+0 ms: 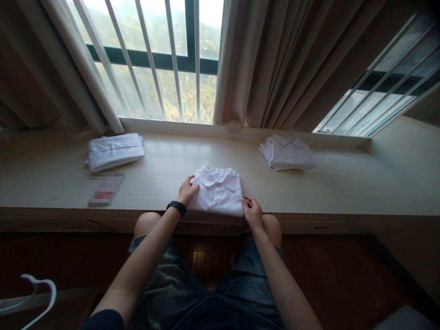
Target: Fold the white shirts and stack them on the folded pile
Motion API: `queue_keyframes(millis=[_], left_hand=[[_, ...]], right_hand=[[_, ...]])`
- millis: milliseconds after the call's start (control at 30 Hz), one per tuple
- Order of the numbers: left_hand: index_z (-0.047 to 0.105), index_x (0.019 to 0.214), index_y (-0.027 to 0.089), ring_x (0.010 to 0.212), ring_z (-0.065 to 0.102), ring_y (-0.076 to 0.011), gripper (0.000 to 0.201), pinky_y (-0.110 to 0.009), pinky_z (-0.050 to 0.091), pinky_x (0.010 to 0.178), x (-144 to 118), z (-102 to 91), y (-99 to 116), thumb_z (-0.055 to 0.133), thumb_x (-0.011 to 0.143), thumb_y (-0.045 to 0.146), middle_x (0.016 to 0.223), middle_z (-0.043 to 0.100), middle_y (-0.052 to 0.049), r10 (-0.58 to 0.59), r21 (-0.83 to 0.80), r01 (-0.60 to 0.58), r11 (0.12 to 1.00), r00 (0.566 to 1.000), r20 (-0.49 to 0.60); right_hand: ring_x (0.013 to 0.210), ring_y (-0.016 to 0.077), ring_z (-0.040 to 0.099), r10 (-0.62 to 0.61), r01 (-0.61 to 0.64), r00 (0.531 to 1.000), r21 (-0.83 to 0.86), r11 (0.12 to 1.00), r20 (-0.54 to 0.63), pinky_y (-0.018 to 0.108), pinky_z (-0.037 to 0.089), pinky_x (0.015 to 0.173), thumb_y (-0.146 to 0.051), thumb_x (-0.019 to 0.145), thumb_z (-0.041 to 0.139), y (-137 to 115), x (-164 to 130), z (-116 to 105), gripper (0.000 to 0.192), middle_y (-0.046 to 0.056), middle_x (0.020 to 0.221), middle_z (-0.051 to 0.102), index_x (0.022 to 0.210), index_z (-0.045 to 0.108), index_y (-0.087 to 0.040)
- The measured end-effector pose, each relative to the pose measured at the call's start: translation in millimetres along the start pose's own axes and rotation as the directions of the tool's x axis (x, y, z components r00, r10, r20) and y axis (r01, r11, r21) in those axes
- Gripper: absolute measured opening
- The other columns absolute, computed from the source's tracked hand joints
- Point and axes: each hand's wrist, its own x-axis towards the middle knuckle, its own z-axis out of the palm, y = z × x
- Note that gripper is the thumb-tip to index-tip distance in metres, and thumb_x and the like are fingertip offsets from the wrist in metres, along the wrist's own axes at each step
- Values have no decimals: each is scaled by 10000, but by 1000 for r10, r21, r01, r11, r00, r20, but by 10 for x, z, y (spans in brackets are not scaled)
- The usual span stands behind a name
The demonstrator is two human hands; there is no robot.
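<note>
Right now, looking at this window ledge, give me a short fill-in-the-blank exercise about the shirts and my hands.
1. The left hand and right hand both touch the folded white shirt, whose ____ points toward the window.
2. The left wrist wears a black ____.
3. Counting the stack on the left and the stack on the right, ____ piles of white clothing lie on the ledge.

Missing words: collar; band; three
</note>
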Motion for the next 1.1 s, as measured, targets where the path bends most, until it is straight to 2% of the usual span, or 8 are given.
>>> queue_keyframes(millis=[133,267,433,533,667,900,1000,1100], left_hand=[[669,1283,161,999,702,-262,468,-367,530,936,-129,-110,-92,631,838,298,1059,754,-113,108,286,-105,953,994,5],[658,1309,164,1234,616,-247,443,-381,454,1097,-261,-153,-105,487,901,185,1352,651,-118,263,326,-250,911,965,7],[488,1496,203,1527,264,-259,516,-474,249,1247,-532,-72,-113,407,990,269,1594,415,-71,621,529,-606,595,764,177],[428,1539,238,1539,226,-284,538,-527,206,1247,-631,-11,-205,374,1019,363,1627,350,-67,559,589,-609,532,774,296],[435,1537,202,1534,239,-287,558,-512,188,1250,-625,-12,-333,317,1030,401,1620,356,-100,490,587,-589,555,802,342],[377,1569,220,1557,140,-316,581,-573,132,1241,-608,-31,-58,358,1015,395,1666,246,-102,554,607,-575,549,794,251],[425,1537,352,1565,85,-310,534,-584,45,1247,-573,51,65,411,1007,417,1666,264,-9,577,582,-659,476,734,358],[423,1539,347,1549,175,-311,535,-574,75,1247,-487,136,21,403,1012,433,1644,322,-21,508,576,-652,493,753,417]], right_hand=[[900,278,711,-13,15,1000,-50,999,28,379,544,836,-560,821,604,4,-6,0,490,145,969,760,1052,715,-143],[927,266,708,-85,81,994,-59,995,-66,391,561,858,-513,863,576,-16,-91,0,516,176,1071,738,1172,671,-112],[1358,270,510,-324,303,944,-231,924,-60,436,451,1101,-467,987,392,-95,-166,149,591,213,1465,525,1412,530,-79],[1512,253,293,-361,388,921,-409,826,146,465,291,1216,-450,1031,298,-144,-132,249,644,173,1620,321,1566,328,-93],[1523,262,263,-273,458,883,-571,681,382,466,207,1240,-462,1046,273,-151,-97,246,652,147,1639,286,1600,270,-117],[1554,338,102,-349,414,906,-666,621,238,564,206,1207,-462,1045,301,-252,-153,241,614,119,1685,149,1604,288,-208],[1554,364,60,-328,461,886,-690,557,327,636,143,1199,-499,1036,336,-343,-154,317,587,57,1690,153,1591,313,-305],[1552,342,105,-231,506,857,-669,544,461,636,128,1207,-538,1038,313,-387,-132,353,590,37,1677,209,1582,332,-310]])
